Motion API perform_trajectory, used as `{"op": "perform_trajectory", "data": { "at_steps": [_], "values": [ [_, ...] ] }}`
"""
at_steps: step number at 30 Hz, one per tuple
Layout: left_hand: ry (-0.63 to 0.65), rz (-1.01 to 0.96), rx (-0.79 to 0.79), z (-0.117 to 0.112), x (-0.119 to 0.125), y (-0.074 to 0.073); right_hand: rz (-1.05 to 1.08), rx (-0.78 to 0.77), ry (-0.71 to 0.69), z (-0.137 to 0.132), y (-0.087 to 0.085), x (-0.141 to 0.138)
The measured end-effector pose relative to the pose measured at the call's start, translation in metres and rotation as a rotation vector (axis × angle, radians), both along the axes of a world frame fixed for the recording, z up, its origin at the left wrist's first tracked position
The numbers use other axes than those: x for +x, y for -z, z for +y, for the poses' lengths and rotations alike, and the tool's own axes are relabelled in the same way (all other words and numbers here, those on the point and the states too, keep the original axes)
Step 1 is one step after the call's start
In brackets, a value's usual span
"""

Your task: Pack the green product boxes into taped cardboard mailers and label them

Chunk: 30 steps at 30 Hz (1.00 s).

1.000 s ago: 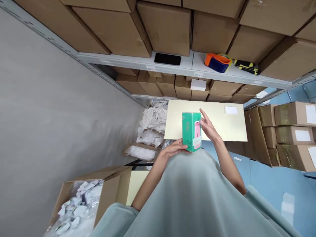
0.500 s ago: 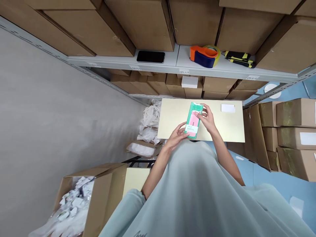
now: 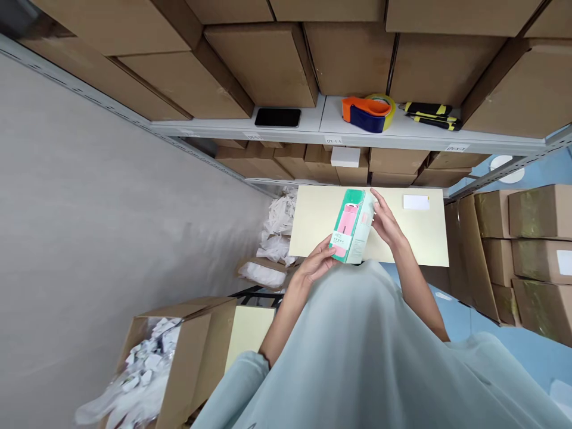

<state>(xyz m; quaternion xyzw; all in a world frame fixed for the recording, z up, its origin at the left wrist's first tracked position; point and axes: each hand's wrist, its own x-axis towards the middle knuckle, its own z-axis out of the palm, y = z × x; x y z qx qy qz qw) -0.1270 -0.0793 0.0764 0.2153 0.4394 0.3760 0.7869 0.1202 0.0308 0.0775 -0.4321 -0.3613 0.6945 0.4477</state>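
Note:
A green and white product box (image 3: 353,226) with a pink bottle-like picture on its front is held tilted above the cream tabletop (image 3: 308,229). My left hand (image 3: 318,260) grips its lower left corner, thumb on the front face. My right hand (image 3: 385,219) is beside the upper right side of the box, fingers stretched out and apart; whether the fingertips touch the box is hard to tell. A small white card or flat box (image 3: 416,202) lies on the tabletop to the right.
On the shelf ahead lie a black phone (image 3: 277,117), an orange and blue tape dispenser (image 3: 367,113) and black-yellow cutters (image 3: 431,115). Cardboard boxes (image 3: 348,59) fill the shelves; more are stacked right (image 3: 538,217). An open carton (image 3: 187,357) of white scraps stands lower left.
The box has been turned so that its white side now shows on the right. My right hand has come off its front face and opened. The view has shifted slightly.

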Motion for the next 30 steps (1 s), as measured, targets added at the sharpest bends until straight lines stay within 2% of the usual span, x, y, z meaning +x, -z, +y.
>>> {"op": "perform_trajectory", "data": {
  "at_steps": [4,8,10,13,17,23,26,30],
  "values": [
    [0.066,-0.05,-0.018,-0.002,0.002,-0.002,0.025,0.008,0.063,-0.003,0.003,-0.004],
    [0.0,0.091,0.048,-0.002,0.003,-0.008,-0.036,0.01,0.15,-0.001,0.004,-0.004],
    [0.008,0.159,0.099,-0.002,0.003,-0.009,-0.094,0.034,0.166,0.001,0.002,-0.005],
    [0.024,0.25,0.174,-0.003,0.006,-0.006,-0.16,0.123,0.155,0.002,-0.002,-0.01],
    [-0.044,0.288,0.195,-0.007,0.014,0.004,-0.19,0.178,0.125,-0.001,-0.006,-0.02],
    [-0.103,0.191,0.097,-0.017,0.014,0.003,-0.135,0.091,0.049,-0.014,-0.007,-0.012],
    [-0.128,0.062,0.035,-0.022,0.011,0.001,-0.023,0.033,-0.017,-0.019,-0.008,-0.004],
    [-0.115,-0.113,0.001,-0.027,0.008,0.003,0.054,0.049,-0.068,-0.023,-0.01,-0.006]
  ]
}}
